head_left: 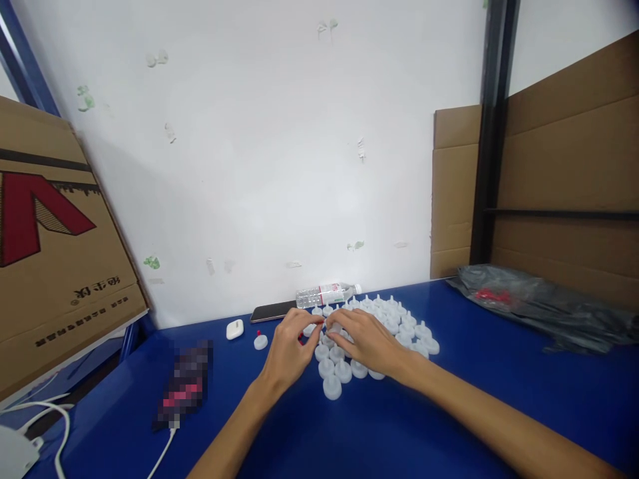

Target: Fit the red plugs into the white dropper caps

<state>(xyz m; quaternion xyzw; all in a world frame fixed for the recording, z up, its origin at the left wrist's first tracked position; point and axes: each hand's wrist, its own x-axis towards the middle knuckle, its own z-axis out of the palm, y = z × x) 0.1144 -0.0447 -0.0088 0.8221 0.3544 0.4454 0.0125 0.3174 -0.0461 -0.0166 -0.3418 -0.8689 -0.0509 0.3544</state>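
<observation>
Several small white plastic caps [399,327] lie grouped on the blue table [449,412], some in rows. My left hand [289,349] and my right hand [367,342] meet over the left end of the group, fingers curled and pinched together on a white cap [333,327]. A bit of red shows by my left fingers. One white cap with a red tip [260,340] stands alone to the left.
A clear water bottle [327,294] lies by the wall beside a dark phone [272,311]. A white earbud case [234,328] and a blurred dark object with a cable [184,386] sit left. Cardboard boxes [54,246] stand left and right; a black plastic bag [539,303] lies right.
</observation>
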